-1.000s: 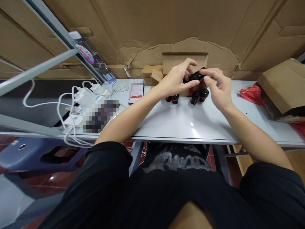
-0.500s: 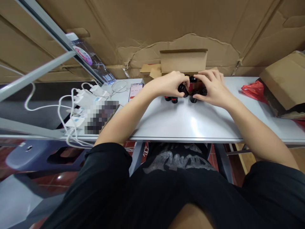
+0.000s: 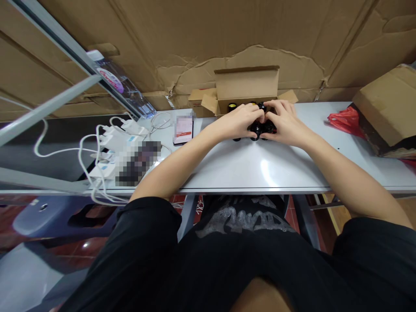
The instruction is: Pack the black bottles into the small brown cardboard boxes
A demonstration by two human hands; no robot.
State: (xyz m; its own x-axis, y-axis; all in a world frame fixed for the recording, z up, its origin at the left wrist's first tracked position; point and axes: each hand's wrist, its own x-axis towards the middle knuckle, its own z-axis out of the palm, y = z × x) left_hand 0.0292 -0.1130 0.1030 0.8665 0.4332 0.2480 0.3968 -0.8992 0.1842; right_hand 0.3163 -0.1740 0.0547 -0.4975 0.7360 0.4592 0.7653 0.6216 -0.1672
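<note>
An open cardboard box (image 3: 247,84) stands at the back of the white table, its flaps spread. Black round items, one with a yellow ring (image 3: 232,106), show inside it. Just in front of the box, several small black bottle-like items (image 3: 256,128) are bunched together. My left hand (image 3: 243,121) curls round them from the left, and my right hand (image 3: 284,122) from the right. The fingertips of both hands nearly meet over the bunch, which they partly hide.
A phone (image 3: 183,129) lies left of the box. Further left are a power strip with white cables (image 3: 107,162), a blurred-out object (image 3: 138,164) and a leaning water bottle (image 3: 121,84). On the right are a red plastic bag (image 3: 347,121) and a cardboard carton (image 3: 388,106).
My hands have drawn closer together around the black items, which are now bunched tighter. More of the box's right flap and inside shows. The view has shifted slightly.
</note>
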